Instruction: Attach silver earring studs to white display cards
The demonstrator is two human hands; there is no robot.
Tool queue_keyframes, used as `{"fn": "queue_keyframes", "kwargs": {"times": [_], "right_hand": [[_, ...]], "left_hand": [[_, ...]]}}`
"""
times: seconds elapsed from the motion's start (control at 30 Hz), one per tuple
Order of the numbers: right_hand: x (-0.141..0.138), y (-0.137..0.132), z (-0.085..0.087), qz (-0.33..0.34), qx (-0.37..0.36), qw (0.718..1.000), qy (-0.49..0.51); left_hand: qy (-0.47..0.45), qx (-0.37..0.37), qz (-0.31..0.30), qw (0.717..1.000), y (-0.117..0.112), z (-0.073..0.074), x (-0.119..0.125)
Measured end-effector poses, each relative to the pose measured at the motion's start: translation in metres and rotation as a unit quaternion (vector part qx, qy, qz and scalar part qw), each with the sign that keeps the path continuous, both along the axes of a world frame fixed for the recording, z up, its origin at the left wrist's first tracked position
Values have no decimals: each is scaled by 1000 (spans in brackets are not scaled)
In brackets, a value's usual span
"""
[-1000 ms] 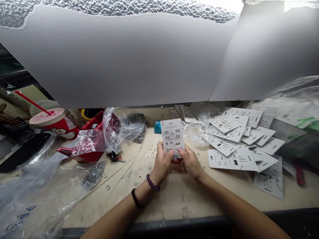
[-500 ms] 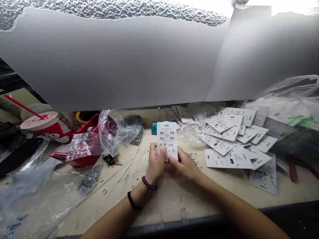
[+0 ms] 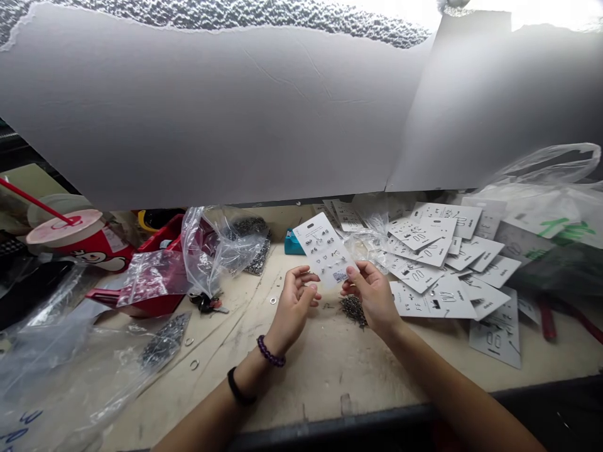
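Note:
My right hand (image 3: 372, 296) pinches the lower corner of a white earring card (image 3: 324, 248) set with several small earrings, and the card tilts up and to the left. My left hand (image 3: 294, 301) hovers just left of the card with its fingers loosely curled and apart, holding nothing. A small heap of dark metal bits (image 3: 352, 307) lies on the worn table (image 3: 330, 370) under my right hand.
Many filled white cards (image 3: 438, 263) lie spread at the right. Clear plastic bags (image 3: 221, 245), a red tray (image 3: 155, 295) and a red cup with a straw (image 3: 78, 238) sit at the left. Large white paper sheets (image 3: 235, 113) hang across the back. Loose rings dot the table.
My left hand has let go of the card and drawn back. My right hand now holds the card alone and has tilted it leftward and lifted it.

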State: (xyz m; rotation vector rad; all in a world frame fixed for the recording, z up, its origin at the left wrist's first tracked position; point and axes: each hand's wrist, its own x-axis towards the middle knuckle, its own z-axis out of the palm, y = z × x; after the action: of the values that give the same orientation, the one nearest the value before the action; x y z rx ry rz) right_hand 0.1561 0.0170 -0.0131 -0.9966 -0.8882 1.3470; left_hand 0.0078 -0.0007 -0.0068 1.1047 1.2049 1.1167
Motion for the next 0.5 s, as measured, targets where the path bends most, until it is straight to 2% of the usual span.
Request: {"fn": "queue_keyframes", "kwargs": {"times": [0.2, 0.3, 0.37, 0.4, 0.43, 0.5], "right_hand": [[7, -8, 13, -27, 17, 999, 29], [18, -10, 18, -100, 81, 991, 27], [30, -6, 21, -174, 145, 973, -36], [38, -3, 23, -214, 186, 954, -100], [47, 2, 27, -250, 231, 923, -181], [63, 15, 35, -285, 324, 822, -372]], "left_hand": [[9, 14, -4, 1000, 1, 1, -11], [0, 39, 20, 999, 2, 2, -12], [-3, 90, 47, 995, -1, 8, -15], [-4, 140, 63, 988, -5, 13, -17], [-7, 200, 80, 976, -10, 19, -20], [-26, 337, 115, 934, -25, 33, -28]]}}
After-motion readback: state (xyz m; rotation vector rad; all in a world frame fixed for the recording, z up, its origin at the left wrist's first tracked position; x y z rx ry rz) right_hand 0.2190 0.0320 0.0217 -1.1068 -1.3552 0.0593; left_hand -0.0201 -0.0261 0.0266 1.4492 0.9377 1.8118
